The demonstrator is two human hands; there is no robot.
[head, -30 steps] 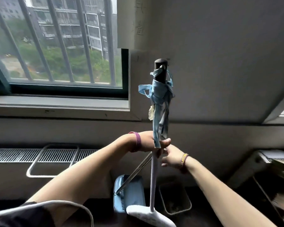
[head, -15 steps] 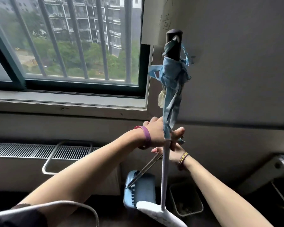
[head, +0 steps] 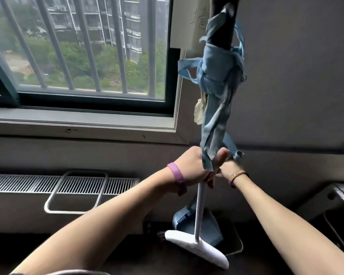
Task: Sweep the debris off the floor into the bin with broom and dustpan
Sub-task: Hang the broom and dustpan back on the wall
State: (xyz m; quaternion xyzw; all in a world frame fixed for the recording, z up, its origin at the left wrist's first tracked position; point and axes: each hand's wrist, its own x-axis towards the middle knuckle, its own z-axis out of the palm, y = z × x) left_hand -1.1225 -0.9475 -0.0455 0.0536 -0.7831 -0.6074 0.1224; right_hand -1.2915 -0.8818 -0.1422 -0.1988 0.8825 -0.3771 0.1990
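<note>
My left hand (head: 193,167), with a purple band on its wrist, is closed around the white shaft of the broom (head: 200,205), which stands upright. Blue cloth strips (head: 216,86) are wrapped around its dark upper handle. The white broom head (head: 199,249) hangs low in front of the blue dustpan (head: 184,220). My right hand (head: 227,168) sits just behind the left, partly hidden, gripping the top of the dustpan's thin handle. The dustpan tilts steeply over the grey bin (head: 239,247) on the dark floor.
A barred window (head: 87,56) with a wide sill fills the upper left. Below it runs a slatted radiator cover (head: 18,183) with a metal rail loop (head: 54,195). A grey wall stands behind the bin, and dark furniture (head: 338,205) sits at the right.
Both hands and the broom have risen and come nearer. The dustpan has swung right, from beside the bin to over its opening. The broom head now covers more of the dustpan.
</note>
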